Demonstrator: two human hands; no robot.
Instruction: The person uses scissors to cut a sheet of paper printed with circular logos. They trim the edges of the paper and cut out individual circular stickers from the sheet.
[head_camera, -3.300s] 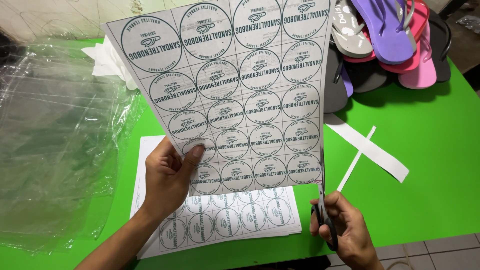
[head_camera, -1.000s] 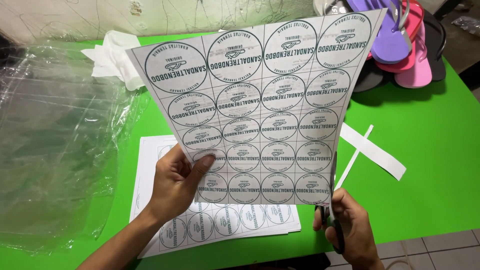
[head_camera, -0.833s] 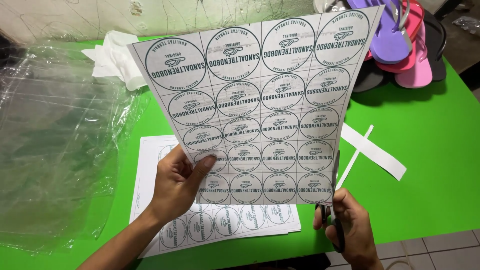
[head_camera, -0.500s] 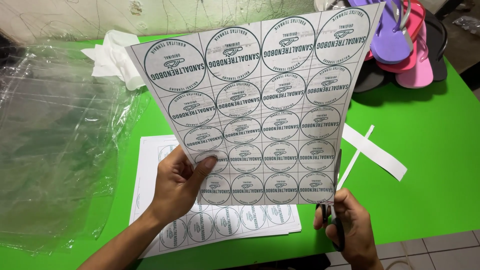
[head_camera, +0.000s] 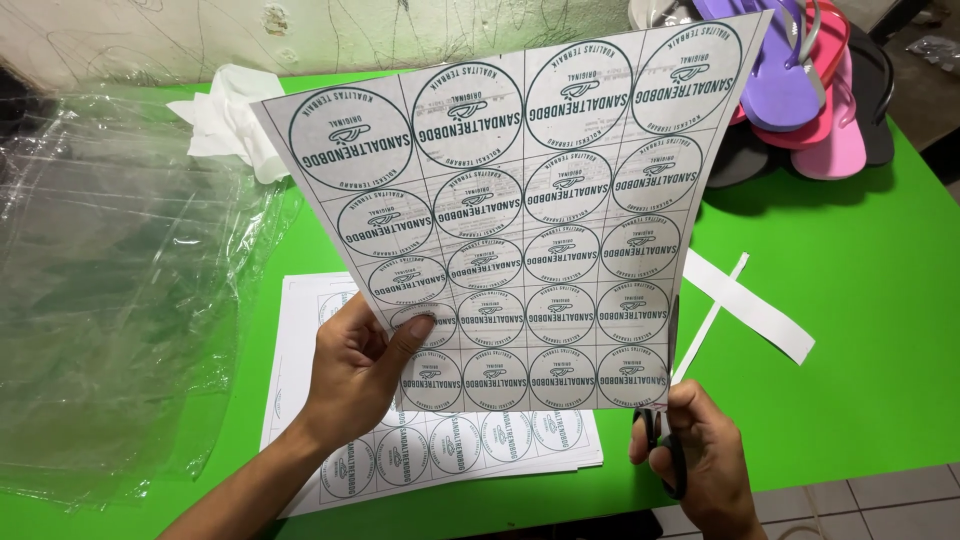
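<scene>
My left hand (head_camera: 360, 365) grips the lower left edge of a white sheet of round printed labels (head_camera: 530, 220) and holds it up over the green table (head_camera: 860, 330). My right hand (head_camera: 700, 460) is shut on black-handled scissors (head_camera: 668, 440), whose blades run up along the sheet's right edge. Under the raised sheet lies a stack of similar label sheets (head_camera: 470, 450), flat on the table.
Clear plastic bags (head_camera: 110, 290) pile up at the left. Crumpled white paper (head_camera: 235, 120) lies at the back left. Cut paper strips (head_camera: 745, 305) rest right of the sheet. Purple, pink and black flip-flops (head_camera: 800, 90) are stacked at the back right. The table's front edge is near.
The raised sheet has tilted and shifted slightly rightward since the oldest frame. The scissors stay at its right edge and both hands keep their grips.
</scene>
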